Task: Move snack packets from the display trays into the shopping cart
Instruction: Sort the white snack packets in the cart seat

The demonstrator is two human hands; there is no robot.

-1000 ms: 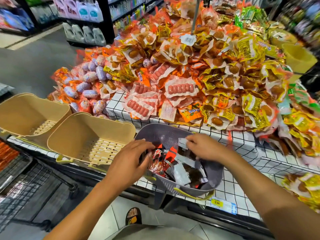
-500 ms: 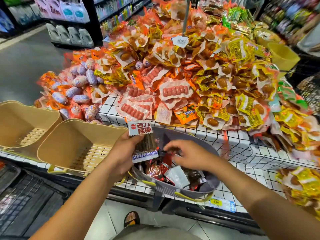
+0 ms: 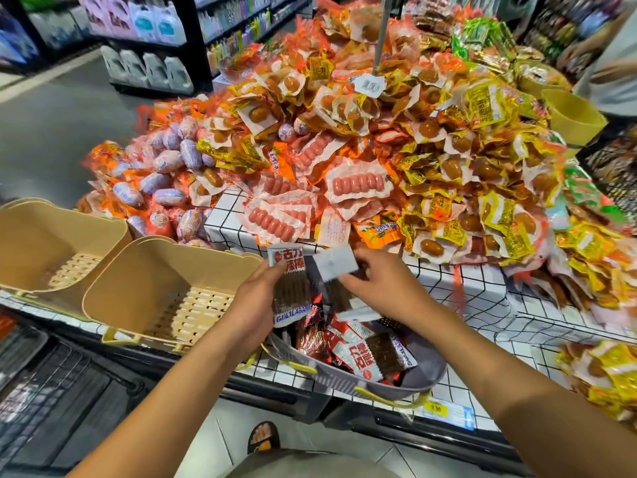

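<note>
Two hands: the left hand (image 3: 256, 305) holds one printed packet (image 3: 291, 291), and the right hand (image 3: 382, 288) holds one white-backed packet (image 3: 336, 267). There are four baskets. Two are beige, the far beige basket (image 3: 44, 236) and the near beige basket (image 3: 144, 281). One is a grey basket (image 3: 422, 376) and one a yellow basket (image 3: 572, 115). One shopping cart (image 3: 41, 384). One barcode tag (image 3: 370, 85), one yellow price label (image 3: 436, 407). Four grey jugs (image 3: 155, 72) sit in a row. The heaped packets (image 3: 448, 167) are too many to count.
</note>
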